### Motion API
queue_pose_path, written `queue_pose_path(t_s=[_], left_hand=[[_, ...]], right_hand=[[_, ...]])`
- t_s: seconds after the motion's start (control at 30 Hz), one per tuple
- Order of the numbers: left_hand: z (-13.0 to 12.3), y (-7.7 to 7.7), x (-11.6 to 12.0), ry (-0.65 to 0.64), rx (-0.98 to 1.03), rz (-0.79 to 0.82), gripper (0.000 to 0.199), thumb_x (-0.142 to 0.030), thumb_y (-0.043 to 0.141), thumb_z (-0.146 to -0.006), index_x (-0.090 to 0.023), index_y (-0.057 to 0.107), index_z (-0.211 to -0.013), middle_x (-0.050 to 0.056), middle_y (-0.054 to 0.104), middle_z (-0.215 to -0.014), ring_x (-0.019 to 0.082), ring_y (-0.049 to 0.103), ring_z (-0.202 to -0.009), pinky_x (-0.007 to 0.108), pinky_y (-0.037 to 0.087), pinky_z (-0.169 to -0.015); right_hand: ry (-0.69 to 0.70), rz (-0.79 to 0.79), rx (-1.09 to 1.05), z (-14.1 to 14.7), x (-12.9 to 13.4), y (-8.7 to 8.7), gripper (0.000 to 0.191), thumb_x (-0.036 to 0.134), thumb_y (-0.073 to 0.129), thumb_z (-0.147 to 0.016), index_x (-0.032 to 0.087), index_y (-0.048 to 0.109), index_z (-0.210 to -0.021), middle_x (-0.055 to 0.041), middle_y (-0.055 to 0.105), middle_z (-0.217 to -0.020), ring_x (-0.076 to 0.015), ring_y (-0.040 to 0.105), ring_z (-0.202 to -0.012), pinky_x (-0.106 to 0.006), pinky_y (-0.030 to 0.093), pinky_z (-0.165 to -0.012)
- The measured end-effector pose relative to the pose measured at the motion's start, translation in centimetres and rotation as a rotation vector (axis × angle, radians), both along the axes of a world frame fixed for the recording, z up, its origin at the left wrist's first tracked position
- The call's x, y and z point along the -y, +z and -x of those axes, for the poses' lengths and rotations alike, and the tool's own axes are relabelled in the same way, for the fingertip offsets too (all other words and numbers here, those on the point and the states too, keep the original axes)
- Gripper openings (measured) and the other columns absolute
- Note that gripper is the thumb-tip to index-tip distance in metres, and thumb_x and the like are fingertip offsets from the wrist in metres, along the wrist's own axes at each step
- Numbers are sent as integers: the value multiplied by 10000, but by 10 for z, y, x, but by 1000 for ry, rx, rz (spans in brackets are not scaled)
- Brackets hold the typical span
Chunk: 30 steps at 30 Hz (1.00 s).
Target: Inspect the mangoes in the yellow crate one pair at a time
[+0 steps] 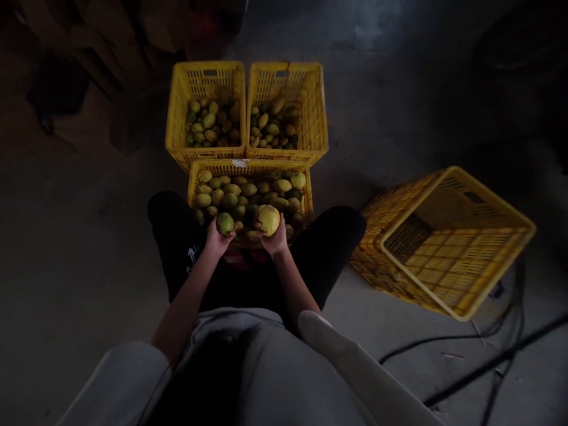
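Observation:
My left hand [218,238] is wrapped round a green fruit [225,223] above the near edge of a yellow crate [192,188]. To its right, my right hand [276,239] holds a larger pale yellow fruit [268,219] at about the same height. Below and beyond both hands, the near crate is filled with several green and yellow fruits [232,189]. Two more yellow crates stand behind it, touching or nearly so. The left one [172,121] and the right one [323,121] both hold several similar fruits lying low inside.
An empty yellow crate [459,260] lies tilted on the floor at the right, its opening facing up and right. Black cables [492,367] run across the floor near it. Cardboard boxes [84,118] are in the dark at the upper left.

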<state>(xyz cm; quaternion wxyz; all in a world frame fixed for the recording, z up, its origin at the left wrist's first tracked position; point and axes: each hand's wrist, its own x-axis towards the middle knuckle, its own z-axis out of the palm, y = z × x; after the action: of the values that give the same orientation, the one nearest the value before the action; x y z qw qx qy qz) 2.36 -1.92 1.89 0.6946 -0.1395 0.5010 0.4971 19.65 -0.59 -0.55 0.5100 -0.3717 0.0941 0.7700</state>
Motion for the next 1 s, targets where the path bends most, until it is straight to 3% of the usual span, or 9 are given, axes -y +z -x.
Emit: queue_pose_path(t_s=[0.13, 0.27, 0.4, 0.53, 0.67, 0.77, 0.9, 1.0], left_hand=[[1, 2, 2, 56, 15, -47, 161, -314, 552, -1007, -228, 684, -1040, 48, 721, -920, 179, 697, -814, 221, 497, -581], [1, 6, 4, 52, 17, -97, 96, -183, 595, -924, -212, 666, -983, 28, 723, -892, 164, 695, -773, 246, 519, -605], [1, 6, 3, 39, 16, -84, 37, -198, 652, -876, -195, 617, -889, 24, 703, -825, 160, 690, -722, 211, 449, -498], [5, 8, 2, 50, 60, -44, 50, -196, 635, -882, -187, 638, -930, 49, 723, -877, 172, 721, -796, 176, 477, -499], [7, 12, 3, 90, 95, -31, 81, -196, 557, -922, -193, 637, -911, 56, 726, -881, 186, 737, -810, 171, 507, -493], [5, 14, 3, 91, 69, -6, 113, -246, 554, -964, -183, 639, -924, 56, 721, -849, 179, 730, -748, 174, 512, -473], [1, 11, 1, 96, 9, 15, 59, -231, 632, -950, -177, 642, -972, 44, 721, -839, 146, 719, -709, 160, 533, -503], [-2, 9, 1, 133, -27, 22, 47, -152, 615, -941, -182, 639, -968, 36, 730, -868, 149, 736, -786, 205, 612, -649]], right_hand=[[-21, -7, -29, 0, -1, 6, 379, 471, 362, -1053, 238, 661, -1037, -4, 775, -838, -152, 705, -631, -184, 462, -399], [57, -88, -71, -2, 4, 8, 438, 565, 432, -1019, 210, 684, -1061, -50, 780, -861, -172, 715, -682, -222, 545, -504], [16, -108, -129, -3, 6, 6, 598, 781, 469, -944, 226, 685, -1005, -47, 761, -821, -141, 647, -592, -200, 501, -455], [-24, -18, -113, -2, 4, 7, 712, 882, 419, -902, 217, 672, -886, -39, 710, -717, -124, 588, -534, -185, 444, -408], [-65, -84, -138, -1, 3, 13, 609, 778, 418, -975, 234, 688, -923, -39, 740, -826, -129, 605, -591, -208, 501, -468], [-66, -119, -174, -2, 3, 13, 465, 630, 435, -1024, 247, 698, -1032, -48, 769, -973, -158, 680, -733, -255, 590, -575], [-64, 55, -163, -1, 3, 5, 292, 461, 548, -1007, 202, 680, -1040, -48, 764, -881, -182, 718, -821, -267, 635, -646], [-98, 107, -114, 1, 2, 2, 206, 357, 572, -995, 193, 681, -1054, -45, 779, -880, -188, 738, -850, -263, 652, -670]])
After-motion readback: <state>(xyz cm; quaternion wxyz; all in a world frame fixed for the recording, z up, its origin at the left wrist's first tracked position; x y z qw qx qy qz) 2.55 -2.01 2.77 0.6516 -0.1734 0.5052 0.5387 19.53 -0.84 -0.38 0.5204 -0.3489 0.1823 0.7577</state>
